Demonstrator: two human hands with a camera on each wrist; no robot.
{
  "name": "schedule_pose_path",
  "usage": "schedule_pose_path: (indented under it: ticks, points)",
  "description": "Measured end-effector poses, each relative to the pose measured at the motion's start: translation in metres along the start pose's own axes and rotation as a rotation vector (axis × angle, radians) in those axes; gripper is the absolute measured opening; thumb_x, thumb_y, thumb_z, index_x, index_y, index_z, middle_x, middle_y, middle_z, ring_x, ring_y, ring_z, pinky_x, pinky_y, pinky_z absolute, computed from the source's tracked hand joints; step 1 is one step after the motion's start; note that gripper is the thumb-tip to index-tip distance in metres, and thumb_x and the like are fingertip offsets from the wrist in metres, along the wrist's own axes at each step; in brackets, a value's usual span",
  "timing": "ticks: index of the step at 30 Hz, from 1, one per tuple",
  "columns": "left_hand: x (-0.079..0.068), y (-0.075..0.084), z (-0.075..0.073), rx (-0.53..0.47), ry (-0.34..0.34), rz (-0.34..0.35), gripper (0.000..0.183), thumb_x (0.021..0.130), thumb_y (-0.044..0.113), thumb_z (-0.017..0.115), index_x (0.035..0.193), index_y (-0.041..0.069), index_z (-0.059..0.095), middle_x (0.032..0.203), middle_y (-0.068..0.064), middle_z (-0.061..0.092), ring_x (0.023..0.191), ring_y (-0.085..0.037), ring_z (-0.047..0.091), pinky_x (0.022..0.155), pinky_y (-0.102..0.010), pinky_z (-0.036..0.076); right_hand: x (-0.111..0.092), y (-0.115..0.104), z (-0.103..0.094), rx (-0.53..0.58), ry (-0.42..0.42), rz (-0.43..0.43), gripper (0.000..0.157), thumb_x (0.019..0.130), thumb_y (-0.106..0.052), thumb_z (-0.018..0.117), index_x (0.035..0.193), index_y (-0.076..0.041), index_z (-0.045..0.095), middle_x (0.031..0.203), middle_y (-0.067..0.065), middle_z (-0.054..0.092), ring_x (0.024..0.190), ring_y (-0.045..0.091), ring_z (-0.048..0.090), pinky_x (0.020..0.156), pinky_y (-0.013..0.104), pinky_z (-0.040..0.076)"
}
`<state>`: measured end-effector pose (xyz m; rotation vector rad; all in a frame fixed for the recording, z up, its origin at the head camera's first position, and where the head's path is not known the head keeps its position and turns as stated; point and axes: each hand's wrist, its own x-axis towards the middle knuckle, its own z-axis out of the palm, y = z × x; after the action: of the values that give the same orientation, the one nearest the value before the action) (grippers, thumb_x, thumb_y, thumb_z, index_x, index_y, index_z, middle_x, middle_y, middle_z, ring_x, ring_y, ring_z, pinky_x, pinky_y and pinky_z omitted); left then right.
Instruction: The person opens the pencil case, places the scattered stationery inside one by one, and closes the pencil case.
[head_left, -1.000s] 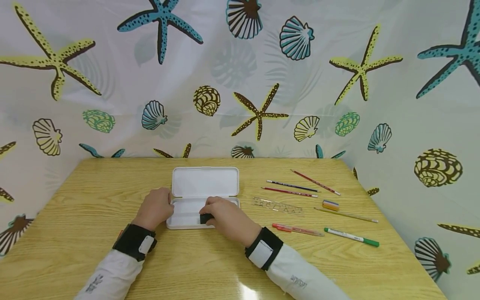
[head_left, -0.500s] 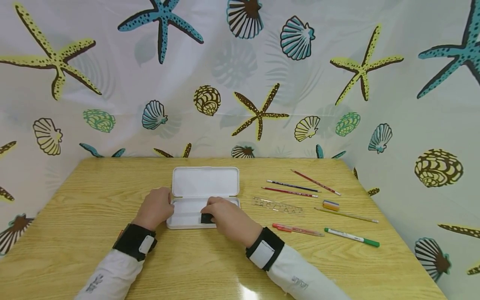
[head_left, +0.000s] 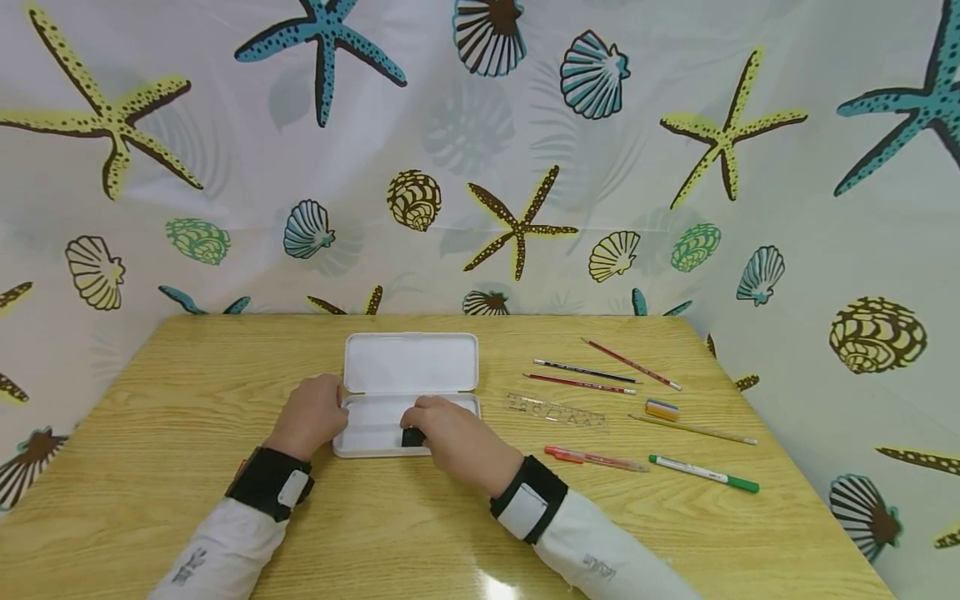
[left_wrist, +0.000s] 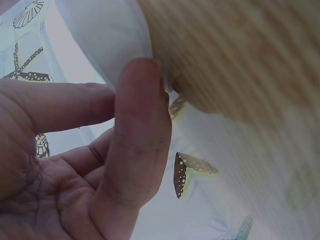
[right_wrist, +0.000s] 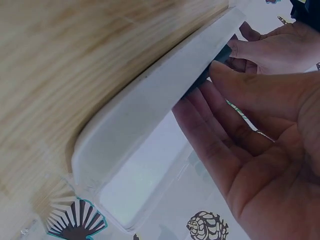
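Note:
A white pencil case (head_left: 366, 438) lies unfolded on the table, its lid tipped back behind the tray. At the tray's left end, my left hand (head_left: 309, 417) pinches the edge between thumb and fingers; the left wrist view shows the thumb and fingertips meeting at the white wall (left_wrist: 107, 35). My right hand (head_left: 467, 443) reaches over the tray's right half and holds a small black block (head_left: 412, 437) at the front compartment. In the right wrist view, thumb and fingers grip this dark block (right_wrist: 200, 77) against the case's front wall; its exact kind is unclear.
Right of the case lie a clear ruler (head_left: 555, 411), a red pen (head_left: 596, 459) and a green-capped marker (head_left: 703, 474). Several pencils, including a dark one (head_left: 585, 371), lie farther back. A small striped eraser-like block (head_left: 662, 409) sits near a yellowish pencil (head_left: 693, 429).
The black block has shifted very slightly right with the fingers of my right hand and stays at the tray. My left hand and the pencil case keep their places.

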<state>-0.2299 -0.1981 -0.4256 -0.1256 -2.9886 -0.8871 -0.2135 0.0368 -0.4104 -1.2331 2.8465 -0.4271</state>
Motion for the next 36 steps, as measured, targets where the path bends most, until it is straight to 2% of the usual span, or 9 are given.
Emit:
schedule_pose_path:
  ticks: [10,22,28,36]
  points:
    - [0.001,0.001,0.0,0.0,-0.004,-0.014,0.014,0.082,-0.006,0.057,0.072,0.003,0.053,0.064,-0.005,0.044,0.056,-0.021,0.049,0.051,-0.031,0.038,-0.001,0.0,-0.001,-0.019,-0.02,-0.004,0.034,0.091,0.007,0.071,0.121,-0.008,0.071,0.115,0.002,0.068,0.11,0.011,0.064,0.092,0.019,0.05]
    - [-0.002,0.003,-0.001,-0.006,-0.012,-0.02,0.012,0.082,-0.007,0.057,0.074,0.001,0.054,0.065,-0.007,0.047,0.057,-0.022,0.05,0.051,-0.031,0.038,-0.001,-0.001,-0.005,-0.022,-0.033,0.0,0.032,0.09,0.003,0.074,0.12,-0.009,0.073,0.114,0.002,0.069,0.109,0.012,0.065,0.091,0.02,0.05]
    - [-0.003,0.005,-0.002,0.0,-0.003,-0.011,0.013,0.081,-0.008,0.056,0.073,0.001,0.054,0.065,-0.006,0.047,0.056,-0.021,0.049,0.05,-0.03,0.038,-0.003,0.003,-0.02,0.026,-0.017,0.026,0.027,0.092,-0.004,0.075,0.119,-0.007,0.074,0.115,0.004,0.07,0.108,0.015,0.066,0.092,0.024,0.051]
    - [-0.004,0.006,-0.003,0.005,-0.006,-0.005,0.013,0.082,-0.007,0.057,0.073,0.001,0.054,0.066,-0.007,0.049,0.056,-0.021,0.05,0.05,-0.031,0.039,-0.012,0.017,-0.054,0.113,0.05,0.073,0.024,0.091,-0.005,0.077,0.115,-0.005,0.075,0.108,0.008,0.07,0.101,0.023,0.066,0.088,0.033,0.053]
